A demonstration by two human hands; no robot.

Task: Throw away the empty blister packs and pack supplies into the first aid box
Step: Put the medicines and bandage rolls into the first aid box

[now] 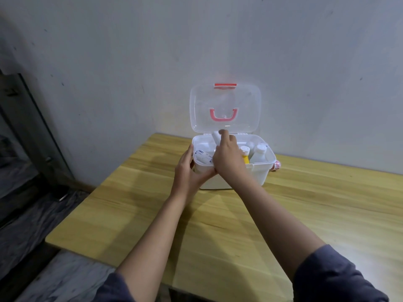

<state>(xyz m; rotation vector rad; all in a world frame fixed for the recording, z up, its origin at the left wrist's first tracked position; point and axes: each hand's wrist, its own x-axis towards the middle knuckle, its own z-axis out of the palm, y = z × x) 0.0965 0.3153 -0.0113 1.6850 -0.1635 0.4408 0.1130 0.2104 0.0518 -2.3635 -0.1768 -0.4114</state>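
The white first aid box (259,174) stands on the wooden table with its clear lid (225,105) swung up; the lid has a pink handle and a red latch. Inside I see a white bandage roll (202,156), a yellow bottle (246,159) and white bottles (260,150). My left hand (189,168) grips the box's front left corner. My right hand (226,158) is over the box's middle, its fingers closed on a white tube (216,137) that points up and back. No blister packs are in sight.
The box sits near the far edge of the wooden table (239,225), close to a grey wall. A small red and white item (276,166) pokes out behind the box's right side. Left of the table the floor drops away beside a dark door frame (39,131).
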